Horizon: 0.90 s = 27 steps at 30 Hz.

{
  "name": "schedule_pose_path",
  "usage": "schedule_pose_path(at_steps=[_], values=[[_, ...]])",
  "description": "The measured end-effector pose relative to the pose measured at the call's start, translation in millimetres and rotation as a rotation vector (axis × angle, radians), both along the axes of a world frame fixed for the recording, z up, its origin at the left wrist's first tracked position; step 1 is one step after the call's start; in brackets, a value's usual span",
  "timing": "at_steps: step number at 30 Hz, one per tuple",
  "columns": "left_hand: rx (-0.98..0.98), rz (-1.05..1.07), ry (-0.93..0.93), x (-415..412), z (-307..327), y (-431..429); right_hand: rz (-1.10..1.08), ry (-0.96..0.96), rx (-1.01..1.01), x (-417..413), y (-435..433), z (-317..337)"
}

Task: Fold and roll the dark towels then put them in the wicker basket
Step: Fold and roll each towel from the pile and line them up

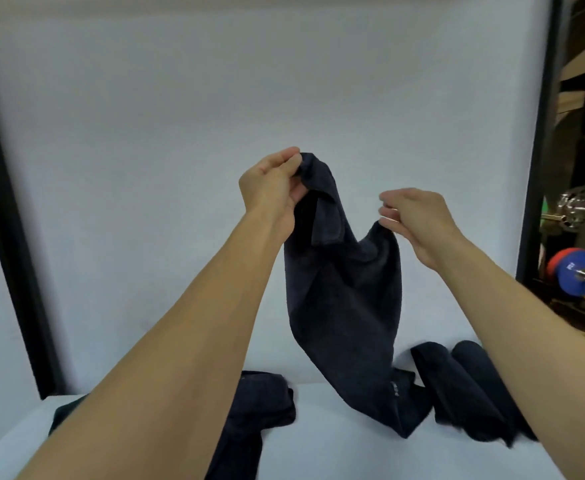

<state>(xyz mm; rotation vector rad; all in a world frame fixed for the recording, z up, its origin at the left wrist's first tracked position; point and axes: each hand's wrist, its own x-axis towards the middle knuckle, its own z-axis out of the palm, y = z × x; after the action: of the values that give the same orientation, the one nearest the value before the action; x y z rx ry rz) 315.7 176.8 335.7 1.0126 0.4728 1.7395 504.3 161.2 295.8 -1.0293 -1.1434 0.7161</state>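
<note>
Hanging lengthwise above the desk (318,403), the dark towel (343,299) is pinched at its top corners by both hands, left hand (270,188) higher, right hand (419,223) lower, fingers closed on cloth, tail touching down.

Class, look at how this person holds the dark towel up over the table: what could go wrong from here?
1. The right hand pinches only the edge of the held towel, so that corner may slip.
2. Its hanging tip touches the table near the rolled towels and could drag them loose.
</note>
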Motion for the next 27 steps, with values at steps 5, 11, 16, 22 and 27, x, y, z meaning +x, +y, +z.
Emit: schedule_pose_path(at_steps=[5, 11, 16, 22, 27], values=[[-0.02, 0.014, 0.075, 20.5, -8.2, -3.3, 0.032, -0.562, 0.135, -42.1, -32.4, -11.6], [0.14, 0.417, 0.627, -0.1, -18.4, 6.9, -0.23, -0.533, 0.231, -17.9, -14.1, 4.9], [0.22, 0.779, 0.941, -24.3, -11.1, 12.5, -0.247, -0.505, 0.281, -2.6, -10.5, 45.7], [0.185, 0.807, 1.248, -42.4, 2.9, 15.7, -0.176, -0.464, 0.262, 0.1, -2.2, 67.9], [0.182, 0.663, 1.433, -45.9, 5.6, 12.7, -0.097, -0.511, 0.292, -9.1, -0.4, 64.2]])
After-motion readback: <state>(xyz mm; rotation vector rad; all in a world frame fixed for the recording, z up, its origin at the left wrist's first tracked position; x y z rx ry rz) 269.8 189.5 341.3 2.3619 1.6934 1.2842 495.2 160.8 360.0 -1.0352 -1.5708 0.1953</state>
